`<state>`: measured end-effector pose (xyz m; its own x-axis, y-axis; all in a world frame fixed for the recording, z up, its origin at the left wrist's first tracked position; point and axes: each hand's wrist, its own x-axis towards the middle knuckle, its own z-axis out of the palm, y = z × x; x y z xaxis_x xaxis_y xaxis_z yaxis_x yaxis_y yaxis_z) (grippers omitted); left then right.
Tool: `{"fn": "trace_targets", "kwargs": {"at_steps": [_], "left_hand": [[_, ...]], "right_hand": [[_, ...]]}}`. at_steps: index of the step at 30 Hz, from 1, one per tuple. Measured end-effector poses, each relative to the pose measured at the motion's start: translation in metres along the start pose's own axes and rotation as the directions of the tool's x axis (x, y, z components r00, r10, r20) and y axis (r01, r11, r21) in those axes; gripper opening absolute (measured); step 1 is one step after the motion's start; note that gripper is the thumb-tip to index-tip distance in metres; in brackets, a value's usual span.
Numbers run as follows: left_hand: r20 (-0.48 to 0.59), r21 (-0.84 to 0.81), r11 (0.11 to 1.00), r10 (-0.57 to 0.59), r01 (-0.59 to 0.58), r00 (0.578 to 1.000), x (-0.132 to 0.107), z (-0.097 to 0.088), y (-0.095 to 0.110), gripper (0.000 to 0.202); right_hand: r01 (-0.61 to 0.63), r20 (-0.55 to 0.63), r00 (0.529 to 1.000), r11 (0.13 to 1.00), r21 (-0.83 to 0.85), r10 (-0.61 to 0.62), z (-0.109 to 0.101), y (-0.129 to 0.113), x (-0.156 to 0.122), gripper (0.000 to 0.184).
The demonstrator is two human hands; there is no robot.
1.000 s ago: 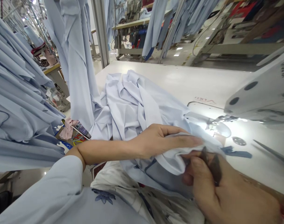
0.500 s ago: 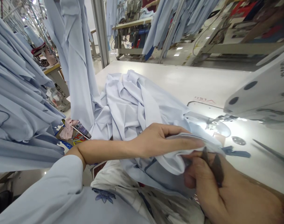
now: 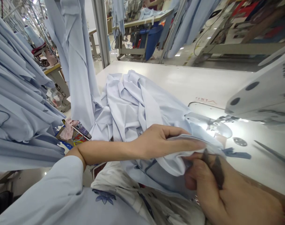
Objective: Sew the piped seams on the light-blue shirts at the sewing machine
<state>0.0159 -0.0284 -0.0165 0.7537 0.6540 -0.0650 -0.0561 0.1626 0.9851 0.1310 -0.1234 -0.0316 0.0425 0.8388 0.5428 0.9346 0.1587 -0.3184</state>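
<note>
A pale blue garment (image 3: pixel 135 103) lies crumpled on the white sewing table (image 3: pixel 198 81). My left hand (image 3: pixel 161 142) pinches a folded edge of that garment near the table's front, fingers pressed together along the fold. Just below it, my right hand (image 3: pixel 222 193) is closed around small dark thread snips (image 3: pixel 213 167), whose blades touch the same fabric edge. The sewing machine head (image 3: pixel 261 93) hangs over the lit needle plate (image 3: pixel 214 126) to the right of both hands.
Stacks of pale blue cloth (image 3: pixel 18 103) hang at the left, and more garments (image 3: pixel 74 56) hang behind the table. A phone (image 3: pixel 81 130) and scraps lie on a low surface at left. A dark blue fabric strip (image 3: pixel 236 153) rests near the needle plate. Other work tables stand in the background.
Both hands stay almost where they were; the right hand's snips shift slightly against the fabric edge. In the background, hanging garments have moved, uncovering a blue bin.
</note>
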Motion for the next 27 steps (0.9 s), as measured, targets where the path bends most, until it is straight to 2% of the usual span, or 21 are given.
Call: {"fn": "trace_targets", "kwargs": {"at_steps": [5, 14, 21, 24, 27], "left_hand": [[-0.003, -0.015, 1.0, -0.023, 0.023, 1.0, 0.001, 0.0, -0.002, 0.027], [-0.004, -0.159, 0.98, -0.124, 0.122, 0.992, 0.003, 0.0, -0.009, 0.025], [0.102, 0.105, 0.988, 0.104, -0.115, 0.989, 0.001, -0.008, 0.007, 0.017], [0.077, 0.197, 0.972, 0.117, -0.131, 0.99, 0.0, -0.009, 0.009, 0.018], [0.086, 0.225, 0.963, 0.129, -0.146, 0.988, -0.001, -0.009, 0.009, 0.018]], "right_hand": [[-0.02, 0.013, 1.0, 1.0, 0.004, 0.02, -0.001, 0.001, 0.0, 0.024], [-0.128, 0.026, 0.991, 0.992, -0.001, 0.127, 0.003, 0.001, -0.006, 0.018], [-0.164, 0.11, 0.982, 0.981, 0.103, 0.152, -0.002, 0.003, -0.001, 0.026], [-0.212, 0.134, 0.971, 0.971, 0.107, 0.197, -0.002, 0.001, -0.002, 0.027], [-0.282, 0.108, 0.956, 0.953, 0.107, 0.271, -0.001, -0.004, -0.004, 0.028]]}}
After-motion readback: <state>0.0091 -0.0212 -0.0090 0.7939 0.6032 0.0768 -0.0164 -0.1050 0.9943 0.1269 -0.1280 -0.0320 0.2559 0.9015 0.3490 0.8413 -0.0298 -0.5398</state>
